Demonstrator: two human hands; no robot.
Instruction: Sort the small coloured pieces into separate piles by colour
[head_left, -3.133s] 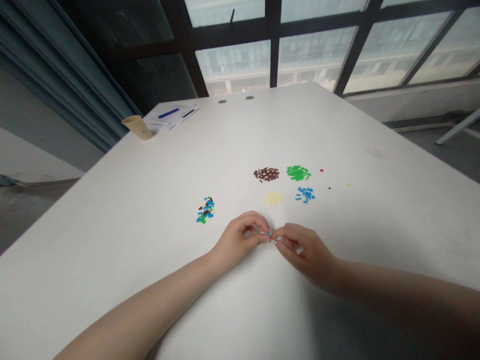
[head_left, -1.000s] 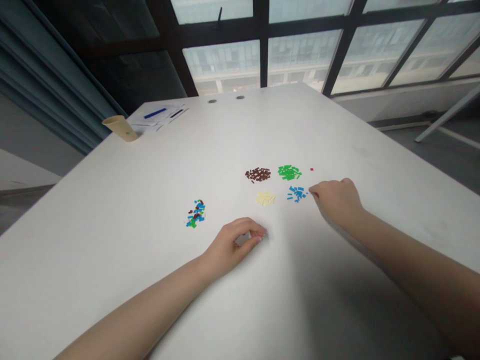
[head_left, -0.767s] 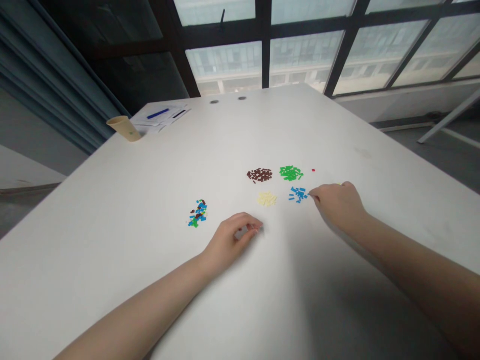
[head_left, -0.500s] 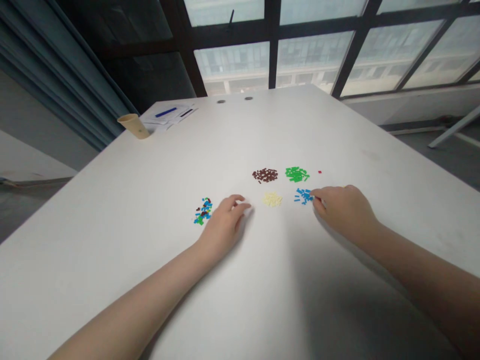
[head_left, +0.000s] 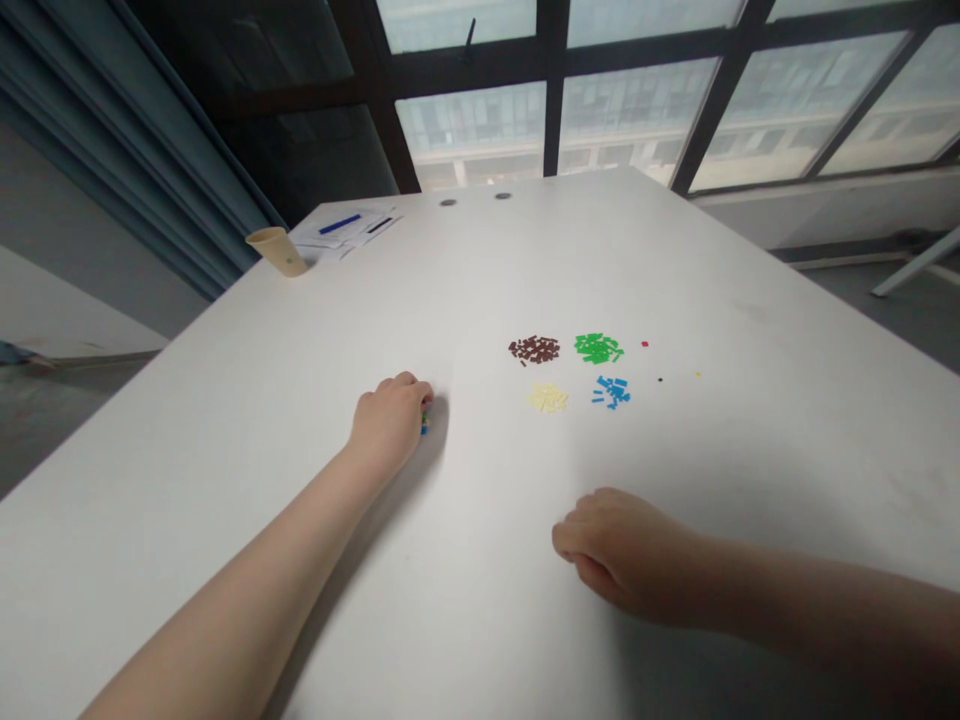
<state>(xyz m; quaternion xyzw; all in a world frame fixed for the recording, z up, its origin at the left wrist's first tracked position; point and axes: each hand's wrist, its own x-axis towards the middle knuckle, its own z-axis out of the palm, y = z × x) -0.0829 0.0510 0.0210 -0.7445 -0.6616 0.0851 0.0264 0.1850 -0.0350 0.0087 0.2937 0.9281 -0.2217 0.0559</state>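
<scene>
My left hand (head_left: 388,420) lies over the mixed pile of small coloured pieces (head_left: 424,423), fingers curled down onto it; only a few blue and green bits show at its right edge. What its fingers grip is hidden. My right hand (head_left: 622,550) rests on the white table (head_left: 225,420) nearer to me, fingers curled under, nothing visible in it. Beyond lie sorted heaps: brown (head_left: 534,349), green (head_left: 597,347), cream (head_left: 548,398) and blue (head_left: 611,391).
Single tiny pieces lie to the right of the heaps: a red piece (head_left: 644,344), a black piece (head_left: 660,379) and a yellow piece (head_left: 697,374). A paper cup (head_left: 277,250) and papers with a blue pen (head_left: 343,227) sit at the far left corner. Windows run behind the table.
My left hand slid left from the table's middle onto the mixed pile. My right hand pulled back from the blue heap toward me and now rests on the table.
</scene>
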